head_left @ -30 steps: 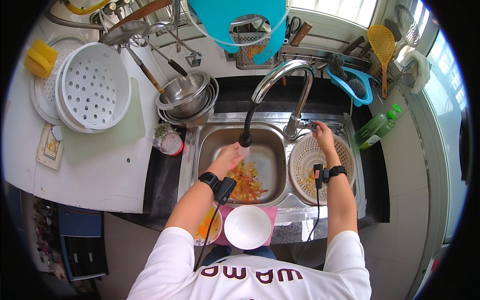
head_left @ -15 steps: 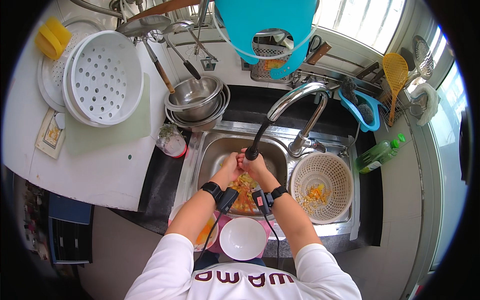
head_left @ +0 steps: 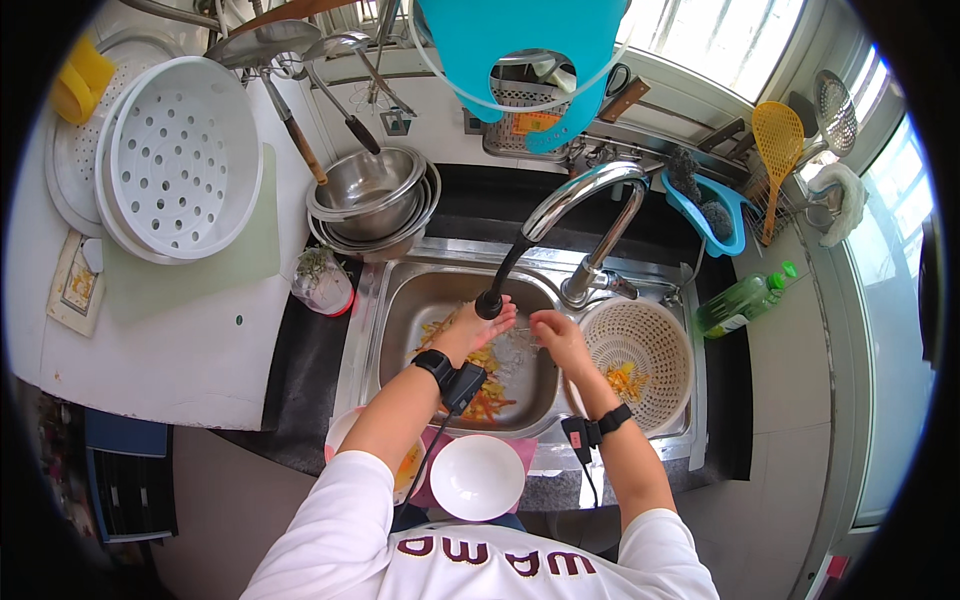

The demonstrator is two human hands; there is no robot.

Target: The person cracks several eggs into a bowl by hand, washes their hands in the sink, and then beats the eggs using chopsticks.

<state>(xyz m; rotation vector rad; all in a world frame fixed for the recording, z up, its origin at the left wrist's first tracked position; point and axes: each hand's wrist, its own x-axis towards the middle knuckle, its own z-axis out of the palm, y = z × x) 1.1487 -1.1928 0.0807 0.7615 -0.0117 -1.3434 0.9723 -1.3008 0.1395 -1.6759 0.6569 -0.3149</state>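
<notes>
Sink at mid-frame. Left hand [head_left: 478, 328] just below the black nozzle [head_left: 489, 304] of the tap [head_left: 560, 202]: palm bared, fingers stretched toward frame right, nothing grasped. Right hand [head_left: 566, 343] near it, apart, over the right side of the basin [head_left: 533, 392]; fingers loosely bent, no object seen in them. Whether something small sits between those fingertips, cannot tell.

Clear splashes between and below the hands; water appears to be running. Judgement: a rinse of the hands, under way and not finished.

Peelings [head_left: 488, 402], orange and yellowish, lie loose on the basin floor, centre of frame, partly behind left hand and wrist. None gathered up, so clearing looks undone. More orange bits [head_left: 628, 382] in the strainer [head_left: 674, 345], right of centre; these too remain.

Lower centre: white bowl [head_left: 478, 478] on a pink cloth [head_left: 526, 453]. Beside it, to the left, a second bowl [head_left: 346, 428] with something orange inside, half hidden by the left forearm; how full, cannot tell.
</notes>
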